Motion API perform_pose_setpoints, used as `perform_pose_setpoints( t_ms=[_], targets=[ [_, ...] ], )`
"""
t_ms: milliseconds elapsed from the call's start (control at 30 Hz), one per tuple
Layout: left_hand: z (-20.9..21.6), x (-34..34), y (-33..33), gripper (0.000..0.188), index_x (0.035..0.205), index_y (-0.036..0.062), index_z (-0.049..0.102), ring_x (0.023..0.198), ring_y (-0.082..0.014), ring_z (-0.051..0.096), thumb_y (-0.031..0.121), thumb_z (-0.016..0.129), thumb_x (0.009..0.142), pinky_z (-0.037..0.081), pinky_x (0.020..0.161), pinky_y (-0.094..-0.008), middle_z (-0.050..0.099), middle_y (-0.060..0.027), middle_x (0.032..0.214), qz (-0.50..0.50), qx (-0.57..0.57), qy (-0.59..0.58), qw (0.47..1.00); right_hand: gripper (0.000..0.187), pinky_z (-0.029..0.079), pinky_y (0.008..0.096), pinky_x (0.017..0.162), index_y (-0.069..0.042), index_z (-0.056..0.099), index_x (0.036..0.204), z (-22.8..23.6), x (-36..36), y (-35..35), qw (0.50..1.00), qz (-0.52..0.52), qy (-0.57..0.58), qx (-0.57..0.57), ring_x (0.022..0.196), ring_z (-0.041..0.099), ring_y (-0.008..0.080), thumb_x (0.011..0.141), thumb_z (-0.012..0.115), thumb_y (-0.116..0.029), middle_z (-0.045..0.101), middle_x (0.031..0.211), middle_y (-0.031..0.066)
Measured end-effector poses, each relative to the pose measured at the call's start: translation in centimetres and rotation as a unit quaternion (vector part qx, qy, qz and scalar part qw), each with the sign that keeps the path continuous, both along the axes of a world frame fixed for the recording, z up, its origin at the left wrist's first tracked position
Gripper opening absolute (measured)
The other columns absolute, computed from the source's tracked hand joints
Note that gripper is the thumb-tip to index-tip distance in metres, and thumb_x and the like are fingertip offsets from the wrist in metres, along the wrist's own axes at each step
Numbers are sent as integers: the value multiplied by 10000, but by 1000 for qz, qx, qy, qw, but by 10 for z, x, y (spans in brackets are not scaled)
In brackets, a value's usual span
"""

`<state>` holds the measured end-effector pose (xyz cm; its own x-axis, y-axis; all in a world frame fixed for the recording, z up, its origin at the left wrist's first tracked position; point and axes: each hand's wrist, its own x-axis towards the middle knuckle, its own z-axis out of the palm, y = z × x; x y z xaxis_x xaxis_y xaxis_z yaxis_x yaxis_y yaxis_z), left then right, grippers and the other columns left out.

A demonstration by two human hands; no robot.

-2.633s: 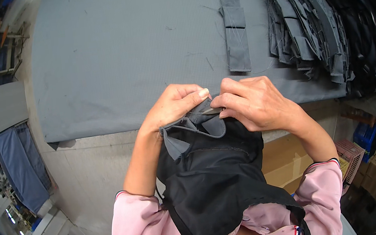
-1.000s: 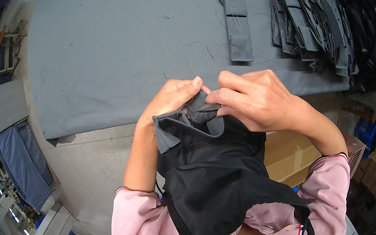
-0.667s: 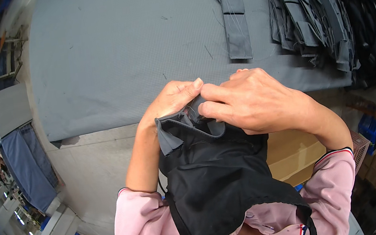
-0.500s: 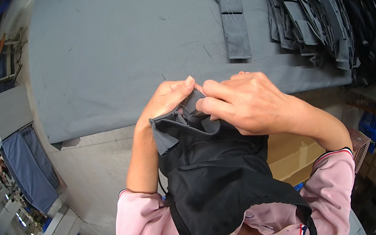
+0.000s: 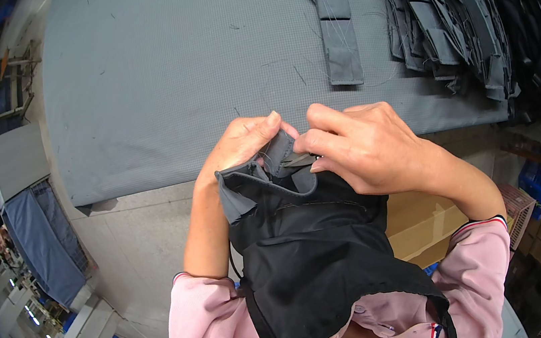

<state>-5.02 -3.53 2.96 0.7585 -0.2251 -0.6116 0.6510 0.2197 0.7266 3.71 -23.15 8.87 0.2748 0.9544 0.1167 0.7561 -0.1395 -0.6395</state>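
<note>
My left hand (image 5: 237, 147), on the left above the front of a black apron (image 5: 321, 250), is closed on a small grey fabric piece (image 5: 277, 153) with stitching along its edge, its thumb on top. Fine loose threads trail off that piece. Close by on the right, my right hand (image 5: 369, 147) has its index finger and thumb curled together at the edge of the fabric. A pale sliver shows under those fingertips, too small to name. Below both hands hangs a grey-edged opening (image 5: 272, 185) in dark cloth.
A table covered in grey cloth (image 5: 172, 80) lies ahead. On it are a stitched grey fabric strip (image 5: 339, 39), a pile of similar strips (image 5: 435, 20) at the right, and loose thread bits. Below the table's right side stands a cardboard box (image 5: 419, 225).
My right hand has shifted slightly right, its fingertips drawing back from the grey fabric piece, so more of its stitched edge shows. The left hand keeps its hold.
</note>
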Motion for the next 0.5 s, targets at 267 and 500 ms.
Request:
perform_pose_setpoints(
  t_ms=[267, 500],
  targets=[
    [-1, -1, -1, 418, 890, 68, 690, 542, -37, 435, 445, 510, 922, 356, 477, -194, 557, 35, 653, -6, 24, -10, 1000, 276, 441, 342, 462, -20, 507, 840, 5, 1, 6, 997, 45, -65, -15, 589, 584, 228, 591, 624, 0, 507, 896, 103],
    [-3, 0, 2, 432, 901, 65, 689, 579, -39, 468, 451, 497, 927, 367, 506, -196, 593, 22, 678, 0, 19, -5, 1000, 266, 444, 331, 493, -27, 544, 926, -12, -10, 4, 997, -35, 68, 1, 612, 569, 242, 692, 669, -36, 494, 873, 84]
  ],
)
